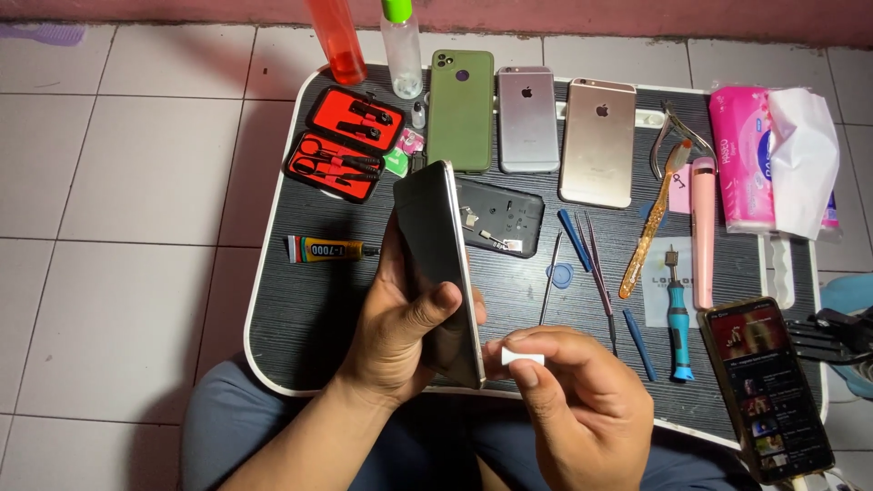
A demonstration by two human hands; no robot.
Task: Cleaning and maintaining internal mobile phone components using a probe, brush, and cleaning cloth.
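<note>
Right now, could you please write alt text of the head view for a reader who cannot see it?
The left hand holds a dark phone on edge while the right hand pinches a small white piece beside it. Behind them, a black lap table carries three phones, a red tool case, a glue tube and hand tools.

One head-worn camera looks steeply down from above and close behind the hands. It faces forward over a small dark table (300,309) lying beyond the left hand (400,332) and right hand (573,400), with tiled floor (118,227) around.
</note>
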